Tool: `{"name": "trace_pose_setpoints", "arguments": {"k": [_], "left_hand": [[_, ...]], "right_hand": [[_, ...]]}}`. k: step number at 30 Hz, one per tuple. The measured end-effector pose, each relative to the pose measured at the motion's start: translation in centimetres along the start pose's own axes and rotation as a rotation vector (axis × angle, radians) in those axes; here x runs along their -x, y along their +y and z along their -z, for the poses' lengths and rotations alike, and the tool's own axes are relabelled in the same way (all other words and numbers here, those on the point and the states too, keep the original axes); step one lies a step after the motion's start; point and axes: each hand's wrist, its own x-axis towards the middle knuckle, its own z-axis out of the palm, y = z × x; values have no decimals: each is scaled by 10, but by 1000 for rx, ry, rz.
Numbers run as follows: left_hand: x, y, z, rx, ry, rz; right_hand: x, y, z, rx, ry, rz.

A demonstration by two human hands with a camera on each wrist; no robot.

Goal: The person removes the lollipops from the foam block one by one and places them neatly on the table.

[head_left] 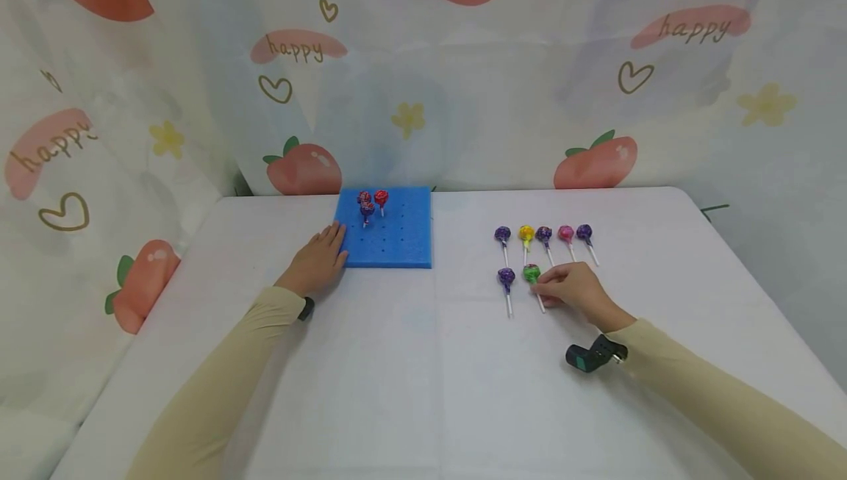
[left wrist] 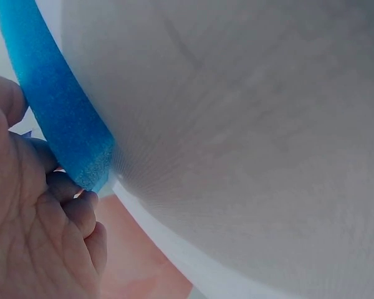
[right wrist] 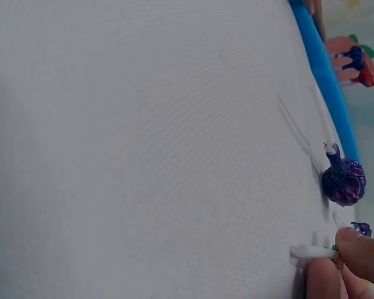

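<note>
While the fingers of the right hand are pinching the green lollipop just below its wrapped head, a purple lollipop is lying just beside it on the right side of the white counter. Beyond these, five more lollipops are lying in a row. Well apart, the left hand, its fingers extended, is resting against the left edge of a blue board, where three lollipops are standing in its far left part.
</note>
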Motion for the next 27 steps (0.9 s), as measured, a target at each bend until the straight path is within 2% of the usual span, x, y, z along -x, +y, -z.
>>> {"name": "trace_pose_setpoints", "arguments": {"k": [7,27], "left_hand": [[1,0,1,7,3,-7],[1,1,2,0,-5,1]], "right_hand": [[-2,1,-1,-30,-46,-4],[-2,0,8,-1,-154,-14]]}}
